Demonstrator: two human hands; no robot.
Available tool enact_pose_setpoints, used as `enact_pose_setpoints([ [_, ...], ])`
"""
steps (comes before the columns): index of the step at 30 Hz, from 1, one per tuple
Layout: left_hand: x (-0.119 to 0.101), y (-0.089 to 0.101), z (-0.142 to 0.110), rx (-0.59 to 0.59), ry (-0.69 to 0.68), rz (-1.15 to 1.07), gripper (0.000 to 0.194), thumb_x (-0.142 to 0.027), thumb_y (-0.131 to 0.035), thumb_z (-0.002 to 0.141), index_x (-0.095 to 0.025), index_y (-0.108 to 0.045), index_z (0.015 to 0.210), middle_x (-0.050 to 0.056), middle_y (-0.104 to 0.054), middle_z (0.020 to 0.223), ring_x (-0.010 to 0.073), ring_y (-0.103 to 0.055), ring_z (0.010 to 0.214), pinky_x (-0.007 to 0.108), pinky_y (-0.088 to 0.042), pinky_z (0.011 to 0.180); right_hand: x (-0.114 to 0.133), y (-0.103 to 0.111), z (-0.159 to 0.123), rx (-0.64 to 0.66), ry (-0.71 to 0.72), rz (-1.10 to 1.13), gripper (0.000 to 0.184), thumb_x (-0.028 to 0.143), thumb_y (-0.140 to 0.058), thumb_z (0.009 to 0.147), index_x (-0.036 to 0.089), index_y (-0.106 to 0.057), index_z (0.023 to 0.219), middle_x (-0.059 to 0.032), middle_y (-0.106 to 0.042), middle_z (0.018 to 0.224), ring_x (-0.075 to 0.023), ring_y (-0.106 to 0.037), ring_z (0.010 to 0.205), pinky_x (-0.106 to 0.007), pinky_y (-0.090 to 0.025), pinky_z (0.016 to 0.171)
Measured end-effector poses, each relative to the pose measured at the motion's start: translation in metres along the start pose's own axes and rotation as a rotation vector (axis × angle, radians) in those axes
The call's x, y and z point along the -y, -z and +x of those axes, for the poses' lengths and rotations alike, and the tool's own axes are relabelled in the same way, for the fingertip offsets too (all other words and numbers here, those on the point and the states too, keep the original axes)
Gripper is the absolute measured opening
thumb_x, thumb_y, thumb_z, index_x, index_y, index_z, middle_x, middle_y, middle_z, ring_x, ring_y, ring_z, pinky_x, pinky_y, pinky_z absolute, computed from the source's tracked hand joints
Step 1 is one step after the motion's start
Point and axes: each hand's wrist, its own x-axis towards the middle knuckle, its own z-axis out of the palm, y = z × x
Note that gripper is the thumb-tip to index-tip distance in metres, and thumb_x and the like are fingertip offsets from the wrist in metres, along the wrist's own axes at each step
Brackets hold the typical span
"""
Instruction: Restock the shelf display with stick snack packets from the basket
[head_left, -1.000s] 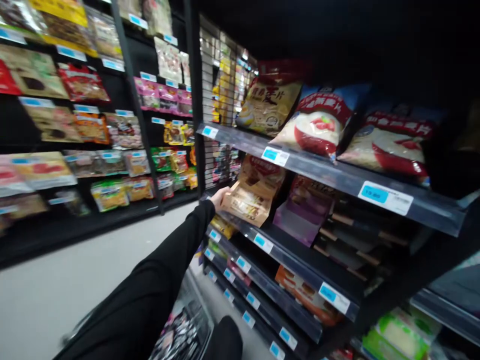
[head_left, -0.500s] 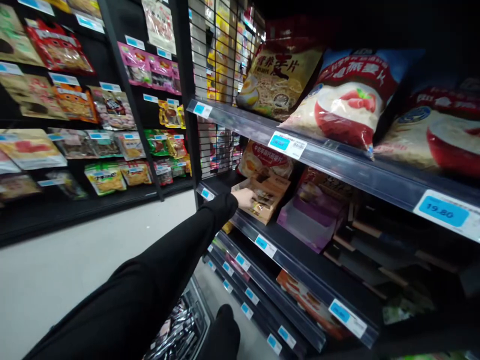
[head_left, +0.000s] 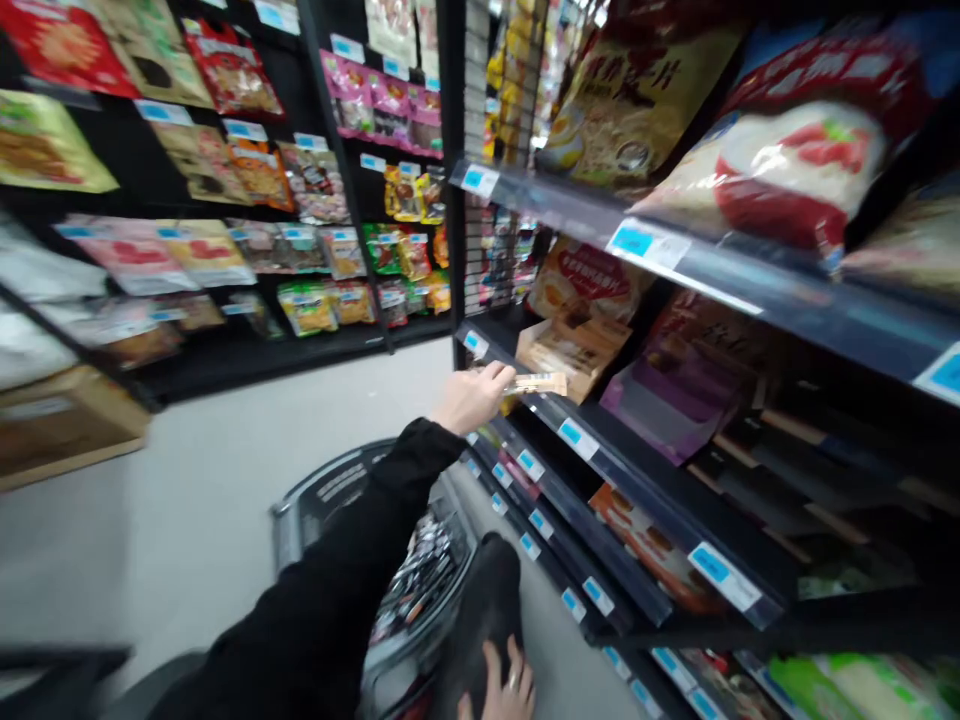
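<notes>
My left hand (head_left: 471, 398), at the end of a black sleeve, pinches a slim beige stick sachet (head_left: 541, 383) by one end. The sachet points right, in front of the middle shelf's edge. Just behind it an open beige cardboard box (head_left: 600, 345) sits on that shelf, with pale packets inside. My right hand (head_left: 504, 688) lies on my dark-trousered knee, fingers spread, a ring on one finger; part of it is cut off by the bottom edge. Below my left arm, a grey basket (head_left: 469, 520) on the floor holds many small shiny packets (head_left: 424, 570).
A purple box (head_left: 667, 405) stands right of the beige one. Large oatmeal bags (head_left: 802, 170) fill the upper shelf, whose edge (head_left: 697, 260) juts out over the middle one. Hanging snack bags (head_left: 315, 185) line the left wall. A brown carton (head_left: 71, 425) stands at far left.
My left hand has drawn back from the beige box, now with a stick sachet in it. The view has shifted left and down, bringing my right hand and more of the basket into sight.
</notes>
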Motion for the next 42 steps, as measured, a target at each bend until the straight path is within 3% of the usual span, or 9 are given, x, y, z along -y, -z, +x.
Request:
enact_pose_setpoints([
  [4,-0.007,0.006,-0.157,0.112,0.317,0.0,0.032,-0.035,-0.05,0.081,-0.018,-0.055,0.108,0.009,-0.063,0.093,0.0242,-0.059,0.086,0.03,-0.041,0.078,0.003,0.002,0.004,-0.051,-0.211,0.281,0.03,0.033,-0.049,0.078,0.019,-0.054,0.104,-0.0162,-0.053,0.11,-0.0339,-0.048,0.106,-0.056,-0.036,0.086],
  [8,-0.018,-0.007,-0.289,0.326,0.501,-0.076,0.044,-0.05,-0.043,0.083,-0.024,-0.056,0.116,0.006,-0.066,0.103,0.0214,-0.06,0.092,0.026,-0.042,0.077,0.027,0.019,0.044,0.205,-0.069,0.927,0.044,0.04,-0.049,0.079,0.023,-0.042,0.119,-0.0071,-0.056,0.099,-0.0161,-0.058,0.074,-0.037,-0.049,0.073],
  [11,-0.023,-0.02,-0.353,0.373,0.573,-0.169,0.041,-0.049,-0.036,0.087,-0.025,-0.063,0.107,0.003,-0.068,0.102,0.0182,-0.061,0.092,0.024,-0.042,0.079,0.05,0.017,0.061,0.445,-0.003,1.068,0.045,0.039,-0.057,0.075,0.025,-0.046,0.117,-0.0022,-0.058,0.09,-0.0132,-0.059,0.067,-0.031,-0.052,0.063],
  [15,-0.017,-0.032,-0.404,0.261,0.638,-0.365,0.039,-0.047,-0.044,0.084,-0.024,-0.065,0.107,0.001,-0.068,0.105,0.0181,-0.061,0.096,0.025,-0.042,0.083,0.062,-0.005,0.056,0.659,0.1,0.988,0.034,0.035,-0.067,0.067,0.019,-0.06,0.097,-0.0019,-0.063,0.078,-0.0159,-0.063,0.067,-0.031,-0.054,0.063],
  [21,0.003,-0.06,-0.442,0.124,0.781,-0.564,0.045,-0.046,-0.06,0.072,-0.018,-0.066,0.106,0.005,-0.067,0.108,0.0225,-0.059,0.102,0.028,-0.041,0.09,0.044,-0.034,0.05,0.697,0.134,0.915,0.034,0.027,-0.077,0.054,0.017,-0.067,0.085,-0.0049,-0.069,0.089,-0.0218,-0.065,0.085,-0.038,-0.051,0.083],
  [29,0.02,-0.086,-0.432,0.356,0.798,-0.449,0.04,-0.047,-0.056,0.074,-0.022,-0.069,0.102,0.003,-0.07,0.1,0.022,-0.062,0.093,0.025,-0.043,0.078,0.008,-0.051,0.044,0.651,-0.035,0.92,0.035,0.038,-0.074,0.055,0.014,-0.07,0.081,-0.0053,-0.07,0.071,-0.022,-0.067,0.065,-0.038,-0.055,0.067],
  [34,0.038,-0.106,-0.416,0.328,0.802,-0.47,0.04,-0.048,-0.053,0.074,-0.018,-0.072,0.094,0.003,-0.072,0.086,0.0211,-0.063,0.084,0.025,-0.043,0.073,0.006,-0.055,0.054,0.497,0.114,0.738,0.028,0.04,-0.059,0.073,0.016,-0.07,0.082,-0.0039,-0.068,0.062,-0.0178,-0.063,0.053,-0.031,-0.053,0.056],
  [39,0.052,-0.124,-0.418,0.225,0.872,-0.536,0.04,-0.047,-0.052,0.074,-0.014,-0.073,0.085,0.003,-0.072,0.075,0.0185,-0.062,0.076,0.025,-0.044,0.07,0.01,-0.066,0.062,0.28,0.376,0.516,0.021,0.03,-0.052,0.08,0.02,-0.069,0.075,-0.005,-0.069,0.079,-0.0178,-0.064,0.074,-0.029,-0.048,0.074],
  [42,0.055,-0.127,-0.424,0.199,0.833,-0.562,0.038,-0.046,-0.059,0.071,-0.016,-0.073,0.089,0.004,-0.072,0.083,0.0179,-0.062,0.076,0.025,-0.044,0.071,0.014,-0.075,0.064,0.281,0.332,0.526,0.018,0.029,-0.054,0.079,0.019,-0.069,0.077,-0.0041,-0.069,0.078,-0.0178,-0.064,0.075,-0.029,-0.048,0.074],
])
